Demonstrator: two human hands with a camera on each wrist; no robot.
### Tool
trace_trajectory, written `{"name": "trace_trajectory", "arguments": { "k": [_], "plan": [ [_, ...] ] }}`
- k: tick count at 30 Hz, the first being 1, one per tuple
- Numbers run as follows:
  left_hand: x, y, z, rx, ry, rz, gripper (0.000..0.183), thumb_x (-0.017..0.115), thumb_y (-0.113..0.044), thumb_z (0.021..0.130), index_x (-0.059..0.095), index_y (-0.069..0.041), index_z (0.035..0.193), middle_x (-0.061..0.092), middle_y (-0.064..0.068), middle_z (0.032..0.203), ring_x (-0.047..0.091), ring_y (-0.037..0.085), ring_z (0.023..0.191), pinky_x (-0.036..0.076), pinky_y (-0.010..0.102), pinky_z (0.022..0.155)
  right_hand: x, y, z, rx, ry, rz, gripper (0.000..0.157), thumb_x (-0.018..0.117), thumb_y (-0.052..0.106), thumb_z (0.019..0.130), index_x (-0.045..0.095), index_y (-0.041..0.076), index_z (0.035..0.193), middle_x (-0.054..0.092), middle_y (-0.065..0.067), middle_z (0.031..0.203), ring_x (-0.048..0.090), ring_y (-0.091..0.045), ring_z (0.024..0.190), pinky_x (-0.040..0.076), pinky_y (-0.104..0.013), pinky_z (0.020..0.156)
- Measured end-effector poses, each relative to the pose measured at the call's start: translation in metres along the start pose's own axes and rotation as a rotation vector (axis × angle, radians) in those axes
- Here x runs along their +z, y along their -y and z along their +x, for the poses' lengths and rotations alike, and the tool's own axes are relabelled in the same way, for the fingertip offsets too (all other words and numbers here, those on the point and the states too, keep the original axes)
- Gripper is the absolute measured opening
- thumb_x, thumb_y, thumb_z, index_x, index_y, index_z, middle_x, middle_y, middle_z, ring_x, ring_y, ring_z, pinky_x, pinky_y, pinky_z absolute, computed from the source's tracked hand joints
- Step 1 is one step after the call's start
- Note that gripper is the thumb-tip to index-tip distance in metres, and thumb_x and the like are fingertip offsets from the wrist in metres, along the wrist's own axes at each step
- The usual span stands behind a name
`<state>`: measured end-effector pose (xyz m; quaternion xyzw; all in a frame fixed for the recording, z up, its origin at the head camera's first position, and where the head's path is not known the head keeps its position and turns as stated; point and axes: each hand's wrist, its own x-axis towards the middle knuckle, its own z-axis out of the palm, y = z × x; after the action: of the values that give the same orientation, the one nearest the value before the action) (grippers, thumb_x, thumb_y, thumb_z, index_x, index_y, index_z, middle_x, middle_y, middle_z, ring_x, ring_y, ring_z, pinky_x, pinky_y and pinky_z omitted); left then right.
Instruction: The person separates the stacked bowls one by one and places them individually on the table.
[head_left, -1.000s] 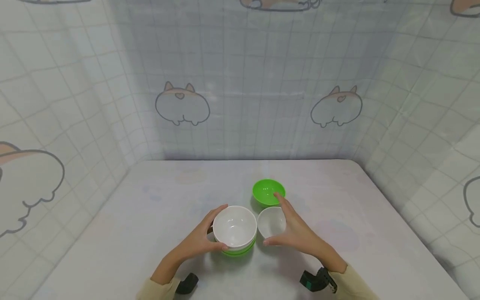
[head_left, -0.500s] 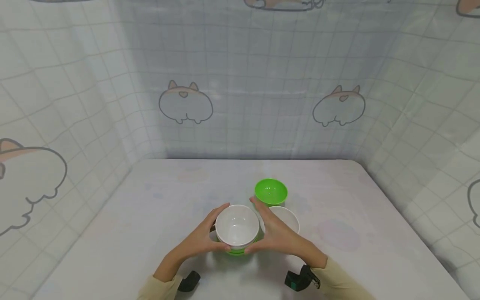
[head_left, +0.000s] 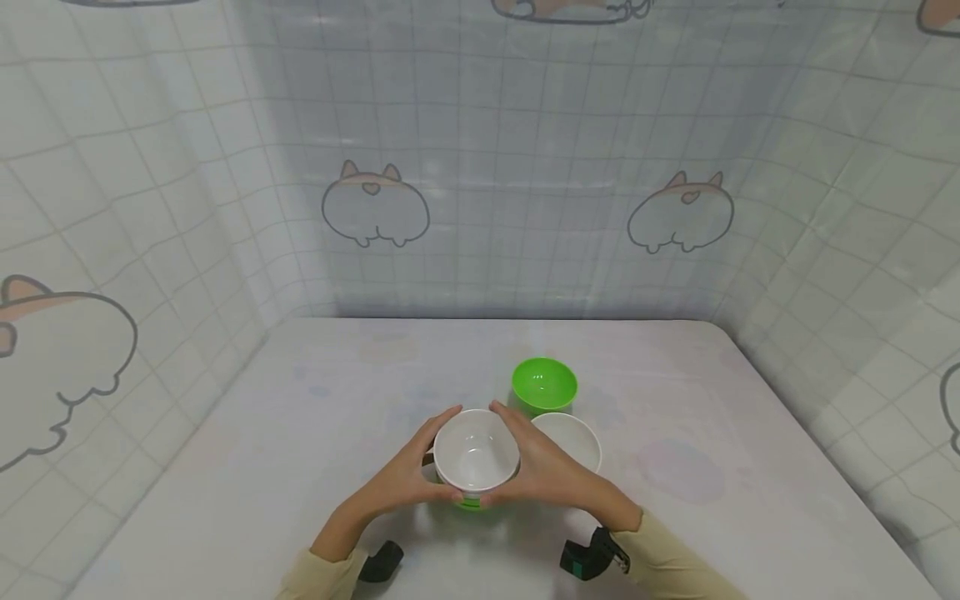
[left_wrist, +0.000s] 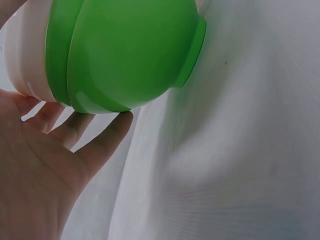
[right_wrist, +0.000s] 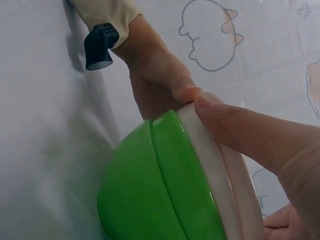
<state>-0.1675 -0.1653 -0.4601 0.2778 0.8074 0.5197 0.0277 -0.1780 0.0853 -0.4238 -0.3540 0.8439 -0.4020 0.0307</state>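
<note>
A stack of nested bowls stands between the two hands, with a white bowl (head_left: 477, 454) uppermost and green bowls (left_wrist: 125, 50) underneath. My left hand (head_left: 401, 479) curves round the left side of the stack, thumb at the near side and fingers at the far side. In the left wrist view its fingertips (left_wrist: 122, 125) lie against the green wall. From the right, my right hand (head_left: 551, 471) wraps the same stack. Its thumb (right_wrist: 245, 127) presses the white wall near the left thumb (right_wrist: 187, 92) in the right wrist view.
Right of the stack, partly behind my right hand, stands another white bowl (head_left: 572, 437). A single green bowl (head_left: 544, 383) is just beyond it. The pale table (head_left: 300, 467) is enclosed by a grid-patterned curtain (head_left: 525, 250) at the back and sides.
My right hand has moved left from the separate white bowl to the stack and closed round its right side. My left hand has stayed on the stack.
</note>
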Motion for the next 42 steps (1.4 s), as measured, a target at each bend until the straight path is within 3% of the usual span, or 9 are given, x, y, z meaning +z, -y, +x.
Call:
{"name": "trace_trajectory", "arguments": {
  "k": [8,19,26,35,42],
  "plan": [
    [0.001,-0.001,-0.001,-0.031,-0.014,-0.021,0.105,0.088,-0.024,0.071,0.023,-0.025,0.153,0.033,0.001,0.149,0.042,0.026,0.129,0.040,0.051,0.097,0.003,-0.002,0.001,0.008,-0.031,0.015,0.116,0.088,0.049,0.063,0.026,0.007,0.152,0.039,-0.008,0.147,0.042,-0.022,0.129,0.042,-0.047,0.097],
    [0.002,0.002,0.001,-0.039,-0.006,-0.023,0.103,0.088,-0.024,0.071,0.023,-0.029,0.152,0.033,0.000,0.149,0.041,0.025,0.130,0.040,0.051,0.098,0.002,-0.004,0.001,0.042,-0.036,0.055,0.114,0.089,0.048,0.063,0.028,0.009,0.151,0.040,-0.007,0.146,0.045,-0.021,0.125,0.044,-0.045,0.095],
    [0.002,0.003,0.002,-0.045,-0.015,-0.016,0.104,0.088,-0.025,0.071,0.024,-0.024,0.152,0.033,-0.001,0.148,0.039,0.025,0.131,0.040,0.049,0.098,-0.006,0.000,0.001,0.029,-0.060,0.045,0.117,0.090,0.048,0.060,0.028,0.009,0.152,0.040,-0.006,0.147,0.041,-0.020,0.130,0.040,-0.045,0.100],
    [-0.001,0.006,0.003,-0.034,-0.016,-0.016,0.104,0.088,-0.024,0.071,0.023,-0.032,0.151,0.031,-0.004,0.150,0.037,0.026,0.134,0.040,0.050,0.098,-0.019,0.006,-0.005,0.016,-0.153,0.047,0.117,0.092,0.045,0.058,0.031,0.005,0.150,0.041,-0.011,0.146,0.043,-0.026,0.129,0.039,-0.050,0.100],
    [0.000,0.006,0.004,-0.036,-0.009,-0.008,0.102,0.088,-0.024,0.072,0.024,-0.032,0.151,0.027,-0.002,0.153,0.034,0.030,0.136,0.039,0.052,0.099,-0.031,0.012,-0.018,0.057,-0.192,0.020,0.116,0.092,0.046,0.057,0.032,0.011,0.151,0.042,-0.008,0.146,0.044,-0.028,0.128,0.040,-0.053,0.097]
  ]
}}
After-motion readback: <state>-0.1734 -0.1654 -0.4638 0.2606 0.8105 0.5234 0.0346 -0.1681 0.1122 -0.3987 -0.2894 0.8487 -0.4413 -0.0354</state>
